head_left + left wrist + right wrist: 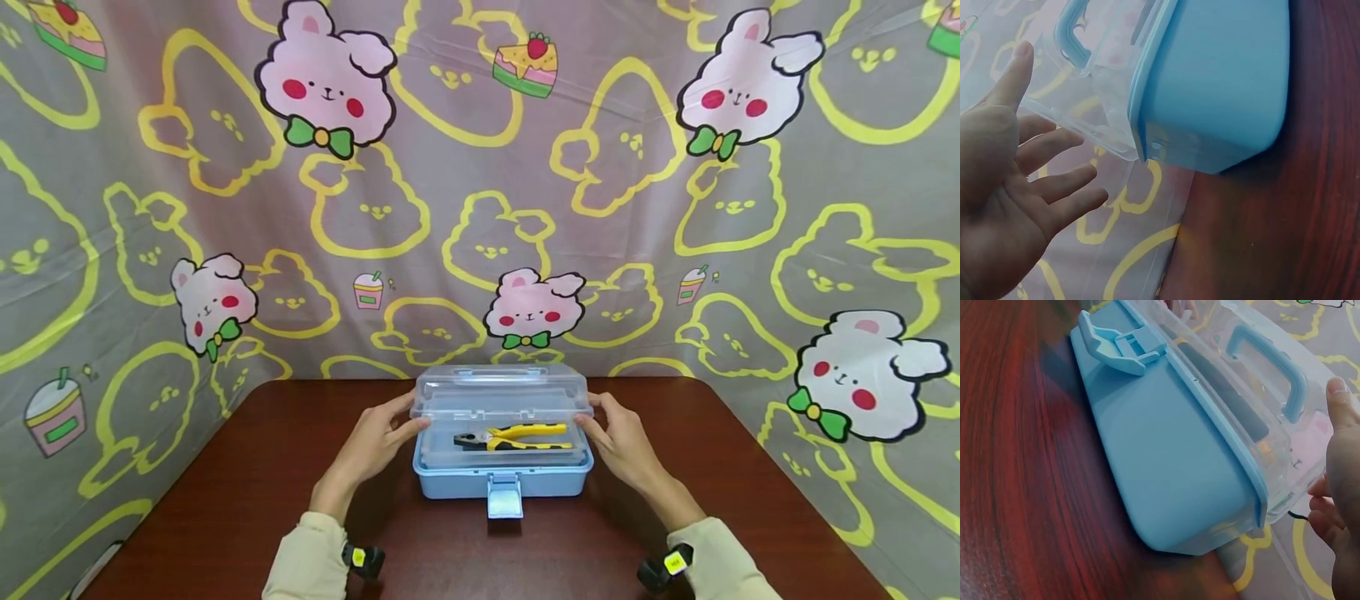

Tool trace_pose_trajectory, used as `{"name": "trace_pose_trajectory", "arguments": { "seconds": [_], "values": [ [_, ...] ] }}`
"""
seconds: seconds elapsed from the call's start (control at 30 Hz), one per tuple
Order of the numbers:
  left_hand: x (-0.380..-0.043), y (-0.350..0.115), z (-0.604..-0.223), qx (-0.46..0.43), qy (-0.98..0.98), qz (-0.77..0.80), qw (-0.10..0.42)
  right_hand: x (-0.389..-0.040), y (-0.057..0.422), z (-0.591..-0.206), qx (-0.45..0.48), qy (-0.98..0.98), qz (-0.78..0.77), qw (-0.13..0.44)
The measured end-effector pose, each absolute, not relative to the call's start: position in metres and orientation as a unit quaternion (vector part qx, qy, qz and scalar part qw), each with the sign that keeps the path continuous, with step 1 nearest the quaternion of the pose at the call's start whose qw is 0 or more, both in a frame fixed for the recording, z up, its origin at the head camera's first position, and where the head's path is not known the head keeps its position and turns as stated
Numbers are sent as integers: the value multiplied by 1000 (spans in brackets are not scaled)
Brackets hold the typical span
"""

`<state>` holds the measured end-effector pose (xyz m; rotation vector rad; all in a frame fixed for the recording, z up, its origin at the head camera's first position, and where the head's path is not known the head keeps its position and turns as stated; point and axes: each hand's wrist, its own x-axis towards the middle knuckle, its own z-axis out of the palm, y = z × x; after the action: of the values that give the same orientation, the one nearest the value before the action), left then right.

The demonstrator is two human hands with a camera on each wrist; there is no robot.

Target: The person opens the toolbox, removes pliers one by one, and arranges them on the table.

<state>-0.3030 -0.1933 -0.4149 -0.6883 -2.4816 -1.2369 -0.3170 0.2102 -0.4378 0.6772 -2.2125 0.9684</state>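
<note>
Hands (375, 435) (624, 439) either side of lid (501, 393)

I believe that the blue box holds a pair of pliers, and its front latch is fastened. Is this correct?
The front latch is not fastened: it is swung outward, as the right wrist view shows. The blue box does hold a pair of pliers.

The head view faces forward and down from in front of the blue box (459, 483), farthest off, taking in the patterned cloth (465, 250) behind it. The wrist views, both close and steeply tilted, look from the box's left and right front, sharing its front wall (1147, 444) and lid handle (1274, 367).
</note>
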Motion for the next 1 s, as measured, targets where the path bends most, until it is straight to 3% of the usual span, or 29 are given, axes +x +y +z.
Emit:
{"name": "trace_pose_trajectory", "arguments": {
  "seconds": [0.17,1.0],
  "values": [
    [-301,-192,-412,-230,-857,-432,161,-315,210,-435,254,-829,372,331],
    [-301,-189,-409,-205,-852,-437,203,-314,206,-427,222,-840,377,322]
  ]
}}
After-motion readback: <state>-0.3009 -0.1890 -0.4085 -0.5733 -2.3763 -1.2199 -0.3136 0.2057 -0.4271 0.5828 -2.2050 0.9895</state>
